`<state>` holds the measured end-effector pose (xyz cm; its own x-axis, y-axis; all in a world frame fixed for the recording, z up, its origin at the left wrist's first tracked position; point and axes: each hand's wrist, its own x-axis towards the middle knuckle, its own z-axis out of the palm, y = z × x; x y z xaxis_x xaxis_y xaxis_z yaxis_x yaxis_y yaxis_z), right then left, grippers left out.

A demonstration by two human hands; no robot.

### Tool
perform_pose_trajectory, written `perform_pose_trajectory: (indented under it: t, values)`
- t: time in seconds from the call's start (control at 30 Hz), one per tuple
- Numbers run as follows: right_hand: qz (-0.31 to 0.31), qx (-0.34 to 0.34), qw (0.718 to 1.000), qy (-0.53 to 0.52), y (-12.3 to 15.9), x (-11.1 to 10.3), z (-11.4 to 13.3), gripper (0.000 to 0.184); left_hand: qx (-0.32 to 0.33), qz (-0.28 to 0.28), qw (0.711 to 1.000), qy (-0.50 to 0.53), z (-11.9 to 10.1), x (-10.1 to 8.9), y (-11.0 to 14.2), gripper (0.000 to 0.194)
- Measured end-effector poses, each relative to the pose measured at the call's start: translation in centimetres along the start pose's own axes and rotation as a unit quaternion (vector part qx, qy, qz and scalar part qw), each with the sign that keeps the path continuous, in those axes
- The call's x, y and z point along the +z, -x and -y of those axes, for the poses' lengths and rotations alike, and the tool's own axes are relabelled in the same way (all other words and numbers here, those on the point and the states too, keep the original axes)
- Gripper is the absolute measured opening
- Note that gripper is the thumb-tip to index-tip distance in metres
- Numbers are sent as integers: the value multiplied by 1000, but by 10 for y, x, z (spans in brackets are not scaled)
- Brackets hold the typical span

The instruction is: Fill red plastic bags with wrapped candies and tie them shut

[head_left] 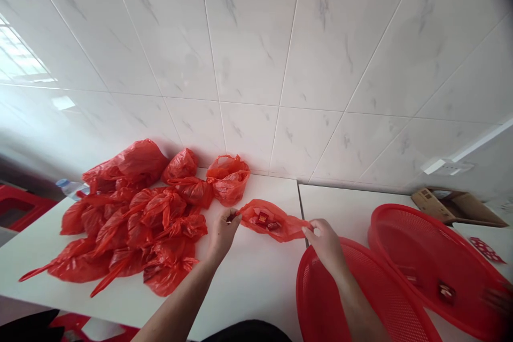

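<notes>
A thin red plastic bag stretches between my hands, with small red packets visible through it. My left hand pinches one end of the bag, and my right hand pinches the other. Left of my left hand, a heap of several knotted red plastic bags lies on the white table. Two more filled red bags sit at the heap's far side, against the wall.
Two round red mesh baskets lie to the right, one holding a small red packet. A cardboard box stands beyond them. A water bottle and a red stool are at the left. White tiles rise behind the table.
</notes>
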<state>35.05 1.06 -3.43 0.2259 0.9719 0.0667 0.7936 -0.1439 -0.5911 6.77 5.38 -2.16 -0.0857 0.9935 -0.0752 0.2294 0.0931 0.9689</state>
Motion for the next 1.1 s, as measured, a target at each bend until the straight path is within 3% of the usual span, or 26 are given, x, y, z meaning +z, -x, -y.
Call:
perform_pose_trajectory:
  t: [0.07, 0.17, 0.23, 0.3, 0.37, 0.43, 0.53, 0.67, 0.83, 1.1]
  values:
    - [-9, 7, 984, -180, 0, -10, 16, 26, 62, 13, 997, -36, -20, -3, 5, 15]
    - [15, 34, 893, -448, 4, -13, 43, 30, 169, 100, 975, -109, -51, -3, 18, 12]
    - [43, 56, 830, -553, 9, -8, 57, 34, 204, 158, 956, -135, -66, 0, 27, 13]
    - [78, 70, 800, -591, 16, -2, 68, 41, 224, 191, 944, -152, -75, 3, 34, 15]
    - [137, 61, 813, -563, 25, 4, 75, 45, 236, 200, 936, -166, -78, 7, 39, 16]
    - [237, 19, 839, -490, 34, 8, 80, 39, 232, 209, 935, -171, -74, 11, 41, 15]
    - [338, -28, 848, -408, 42, 17, 85, 32, 200, 219, 941, -160, -60, 18, 44, 13]
    - [296, 35, 851, -432, 39, 35, 83, 44, 195, 171, 949, -182, -32, 25, 49, 16]
    - [289, 75, 849, -437, 33, 50, 69, 45, 228, 222, 918, -236, -5, 30, 50, 8]
    - [299, 51, 852, -426, 34, 45, 55, 47, 146, 181, 960, -158, 13, 33, 44, 11]
